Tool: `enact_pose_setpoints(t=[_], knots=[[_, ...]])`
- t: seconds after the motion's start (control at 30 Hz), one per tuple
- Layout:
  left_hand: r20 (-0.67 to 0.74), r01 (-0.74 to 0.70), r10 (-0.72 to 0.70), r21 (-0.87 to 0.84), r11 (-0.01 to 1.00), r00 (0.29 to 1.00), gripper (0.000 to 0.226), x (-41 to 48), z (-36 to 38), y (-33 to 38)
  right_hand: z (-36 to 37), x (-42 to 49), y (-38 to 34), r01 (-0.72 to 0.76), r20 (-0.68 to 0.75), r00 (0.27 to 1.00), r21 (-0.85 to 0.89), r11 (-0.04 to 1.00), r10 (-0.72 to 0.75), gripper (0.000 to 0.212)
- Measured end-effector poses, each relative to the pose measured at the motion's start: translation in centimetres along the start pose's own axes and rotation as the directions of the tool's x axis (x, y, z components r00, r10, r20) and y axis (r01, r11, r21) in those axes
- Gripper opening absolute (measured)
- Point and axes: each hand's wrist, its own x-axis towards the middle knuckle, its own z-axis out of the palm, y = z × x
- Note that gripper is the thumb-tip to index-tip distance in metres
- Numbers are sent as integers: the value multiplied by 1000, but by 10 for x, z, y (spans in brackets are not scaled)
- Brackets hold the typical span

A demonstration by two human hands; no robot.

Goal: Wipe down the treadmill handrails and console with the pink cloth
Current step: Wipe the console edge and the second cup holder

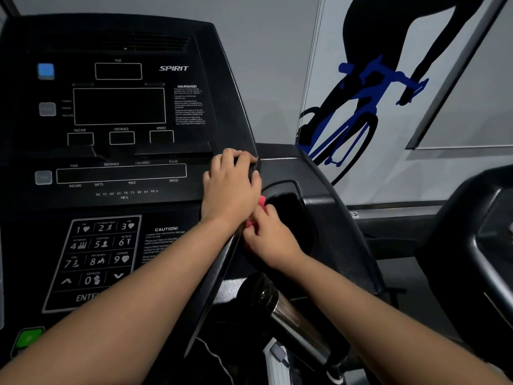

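The black treadmill console (pixel 119 151) fills the left of the head view, its displays dark. My left hand (pixel 230 187) grips the console's right edge, fingers curled over the rim. Just below it, my right hand (pixel 268 237) holds the pink cloth (pixel 256 215) bunched against the side of the console, beside the dark cup holder recess (pixel 291 215). Only small bits of the cloth show between my two hands. A metal-sleeved handrail grip (pixel 288 315) runs down under my right forearm.
A keypad panel (pixel 97 257) and a green button (pixel 27 339) sit low on the console. A second machine's black frame (pixel 477 251) stands at the right. Behind is a grey wall with a blue cyclist graphic (pixel 366 98).
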Motion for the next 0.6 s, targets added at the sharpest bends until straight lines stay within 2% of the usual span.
enact_pose_setpoints(t=[0.17, 0.23, 0.3, 0.4, 0.47, 0.5, 0.6], knots=[[20, 0, -1, 15, 1000, 1000, 29, 0, 0, -2, -28, -28, 17, 110, 198, 977, -132, 985, -82, 22], [28, -5, 4, 14, 1000, 1000, 31, -1, 0, -2, -43, -33, 29, 156, 261, 961, -253, 955, -88, 22], [39, -9, 9, 10, 1000, 999, 32, -2, 0, -2, -57, -29, 48, 252, 310, 942, -408, 878, -126, 27], [40, -13, 13, -9, 1000, 999, 33, -4, -1, -2, -70, -13, 71, 410, 339, 904, -519, 750, -259, 31], [29, -15, 15, -13, 1000, 999, 33, -4, -2, -1, -76, 4, 91, 397, 284, 917, -575, 715, -281, 24], [25, -15, 15, -10, 1000, 1000, 33, -4, -2, -1, -79, 14, 97, 345, 225, 939, -604, 719, -262, 23], [21, -11, 11, 10, 1000, 1000, 33, -3, -1, 1, -78, 41, 107, 131, -17, 985, -593, 795, -174, 38]])
